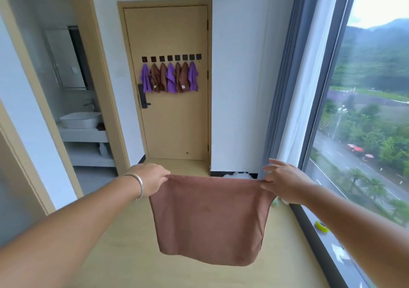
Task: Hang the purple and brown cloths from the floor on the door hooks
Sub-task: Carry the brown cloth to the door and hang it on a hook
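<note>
both arms reach forward at about the same height. the left hand [150, 180] pinches the upper left corner of a brown cloth [210, 219], fingers curled over the edge, with 1 silver bracelet [139, 184] on its wrist. the right hand [283, 180] pinches the upper right corner between thumb and forefinger, while its other fingers stay straight and spread above the edge. the cloth hangs stretched flat between the 2 hands, its top edge nearly level and its lower edge free in the air above the pale wooden floor [124, 254].

straight ahead stands a closed tan door [177, 121] with 1 black handle and lock [142, 96] on its left side. a row of 8 black square hooks [170, 58] runs across it. 7 small cloths hang from them: 3 purple cloths [171, 78] and 4 brown hanging cloths [184, 77], packed side by side and touching. the hook at the far right end [198, 56] carries nothing.

to the left, an opening shows 1 white basin [80, 119] on a counter, with 1 tap above it. to the right, a grey curtain [285, 77] hangs beside a tall window [365, 110], and 1 yellow-green object [321, 226] lies on the dark sill.
</note>
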Available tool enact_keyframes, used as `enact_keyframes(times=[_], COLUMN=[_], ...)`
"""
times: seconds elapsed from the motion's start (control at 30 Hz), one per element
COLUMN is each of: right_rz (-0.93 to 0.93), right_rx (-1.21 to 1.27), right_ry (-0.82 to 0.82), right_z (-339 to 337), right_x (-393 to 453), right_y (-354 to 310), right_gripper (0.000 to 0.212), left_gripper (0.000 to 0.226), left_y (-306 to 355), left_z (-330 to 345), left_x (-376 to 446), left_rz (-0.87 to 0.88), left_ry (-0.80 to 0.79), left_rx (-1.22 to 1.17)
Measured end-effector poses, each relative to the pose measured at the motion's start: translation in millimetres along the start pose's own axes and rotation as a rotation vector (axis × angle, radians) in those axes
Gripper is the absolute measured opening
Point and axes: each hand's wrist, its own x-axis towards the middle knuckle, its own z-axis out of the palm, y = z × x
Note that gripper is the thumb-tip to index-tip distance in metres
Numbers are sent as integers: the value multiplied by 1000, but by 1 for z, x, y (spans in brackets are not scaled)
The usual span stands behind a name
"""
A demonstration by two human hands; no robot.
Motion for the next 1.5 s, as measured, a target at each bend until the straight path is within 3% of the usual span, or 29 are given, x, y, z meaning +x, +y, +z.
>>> enact_keyframes(times=[0.3, 0.57, 0.73, 1.5], right_rz=[-54, -5, 73, 173], right_rx=[-93, -203, -254, -265], right_ry=[229, 352, 444, 483], right_z=[-135, -202, -211, -192], right_x=[18, 22, 25, 114], right_y=[0, -6, -19, -75], right_gripper=[38, 40, 39, 35], left_gripper=[33, 35, 35, 32], left_y=[-40, -50, -64, -150], left_z=[-140, -206, -215, -160], left_x=[-19, -29, -26, 42], left_rz=[-77, -107, -123, -167], left_ry=[191, 351, 459, 473], left_rx=[71, 157, 253, 176])
